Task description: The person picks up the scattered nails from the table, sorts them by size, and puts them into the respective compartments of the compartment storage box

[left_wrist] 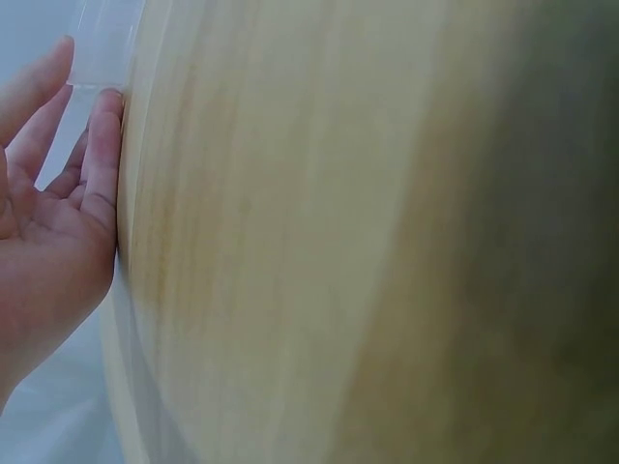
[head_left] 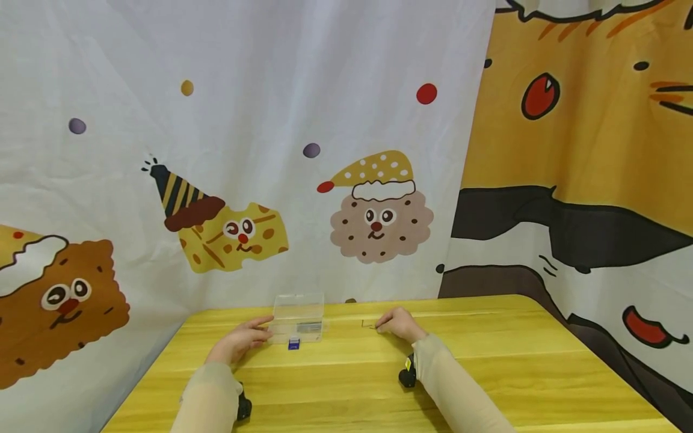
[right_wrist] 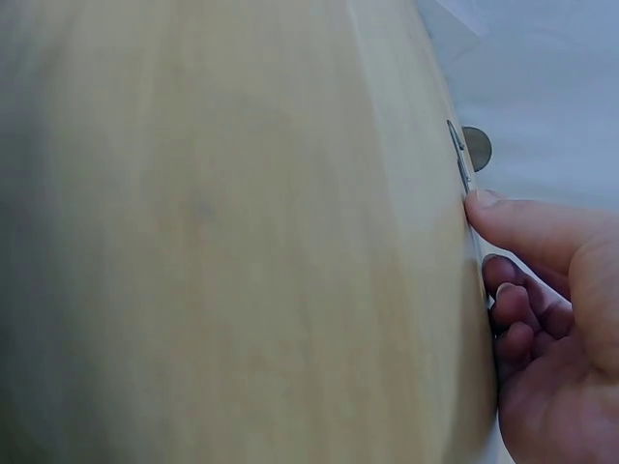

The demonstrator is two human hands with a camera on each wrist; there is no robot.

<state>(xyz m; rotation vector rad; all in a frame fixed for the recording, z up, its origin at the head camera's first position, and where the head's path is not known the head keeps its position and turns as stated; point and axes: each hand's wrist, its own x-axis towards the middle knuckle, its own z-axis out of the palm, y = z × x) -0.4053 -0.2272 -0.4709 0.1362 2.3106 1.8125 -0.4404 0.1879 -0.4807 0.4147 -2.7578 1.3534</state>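
A clear plastic box stands on the table with its lid raised. Thin grey pieces lie inside it, and a blue latch shows at its front. My left hand is at the box's left side, fingers extended; in the left wrist view the fingertips of that hand reach the box's edge. To the right of the box, my right hand pinches a thin, bent metal piece at the tabletop. The thumb is on its near end, and the piece's exact kind is unclear.
The wood-grain table has a back edge close behind the box. A white curtain with cartoon prints hangs behind the table. Dark wrist devices are strapped on both arms.
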